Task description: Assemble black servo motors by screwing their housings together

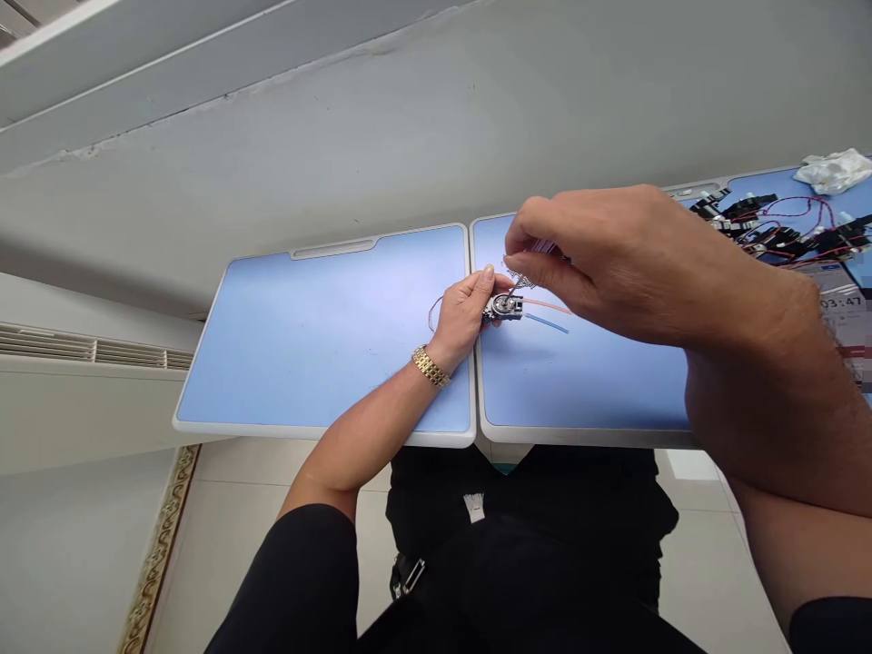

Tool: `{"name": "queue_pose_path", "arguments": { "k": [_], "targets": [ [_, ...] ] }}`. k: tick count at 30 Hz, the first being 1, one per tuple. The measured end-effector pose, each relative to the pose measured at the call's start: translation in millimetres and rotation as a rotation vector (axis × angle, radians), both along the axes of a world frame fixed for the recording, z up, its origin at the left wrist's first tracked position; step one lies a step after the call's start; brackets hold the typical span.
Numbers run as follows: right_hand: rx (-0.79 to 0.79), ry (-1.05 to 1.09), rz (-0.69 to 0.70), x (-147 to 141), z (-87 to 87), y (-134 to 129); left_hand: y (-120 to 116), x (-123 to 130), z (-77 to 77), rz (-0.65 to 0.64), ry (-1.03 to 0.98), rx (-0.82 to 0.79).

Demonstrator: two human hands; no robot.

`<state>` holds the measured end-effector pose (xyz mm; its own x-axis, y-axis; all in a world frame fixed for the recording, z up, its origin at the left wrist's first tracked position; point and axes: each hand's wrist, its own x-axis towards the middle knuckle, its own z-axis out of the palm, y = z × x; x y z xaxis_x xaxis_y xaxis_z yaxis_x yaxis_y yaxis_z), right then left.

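**Small black connector w/ wires, both hands on it, head cam POV**

Quick desc of what's on the table: the L hand (464, 313) has the grip pressed together on a small black connector (502, 308) w/ a round metal part on top. The connector sits right at the fingertips, over the gap btw two blue-topped tables (341, 336), held just above the surface as far as I can tell. An orange wire (549, 305) runs off to the right, w/ a blue wire (547, 322) just below it, though I can't tell if the blue one is attached. A thin red wire (431, 314) loops out on the left side of the L hand.

R hand (599, 263) is right above the connector, grip pinched on some very fine strands (519, 274). Too small and blurry to say exactly what they are.

Gold link watch (431, 368) on the L wrist. Top right of the table there's a pile of black connectors w/ red wires (773, 227), and a crumpled white cloth (832, 171) past that. A pixelated display (841, 304) sits by the R forearm. Wall vent (88, 350) on the far left, tile floor (232, 472) below.
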<state>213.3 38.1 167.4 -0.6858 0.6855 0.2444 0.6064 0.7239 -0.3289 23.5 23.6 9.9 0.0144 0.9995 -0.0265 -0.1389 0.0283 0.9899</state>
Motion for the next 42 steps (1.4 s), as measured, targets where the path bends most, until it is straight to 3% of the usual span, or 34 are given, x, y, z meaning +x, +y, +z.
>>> {"name": "queue_pose_path", "arguments": {
  "k": [9, 20, 31, 37, 42],
  "targets": [
    [0.027, 0.000, -0.004, 1, -6.3, 6, 3, -3, -9.1, 0.000, 0.011, 0.010],
    [-0.066, -0.083, 0.006, 7, 6.8, 0, 1, 0, -0.3, -0.016, -0.072, 0.014],
    [0.129, -0.142, -0.172, 1, -0.1, 1, 0, -1, -3.5, 0.005, 0.012, 0.008],
    [0.160, -0.050, -0.039, -2, -0.9, 2, -1, 1, 2.7, -0.005, -0.012, -0.005],
    [0.160, -0.056, -0.045, 0, -6.1, 6, -2, 1, 3.9, -0.014, -0.010, 0.003]
  ]
}}
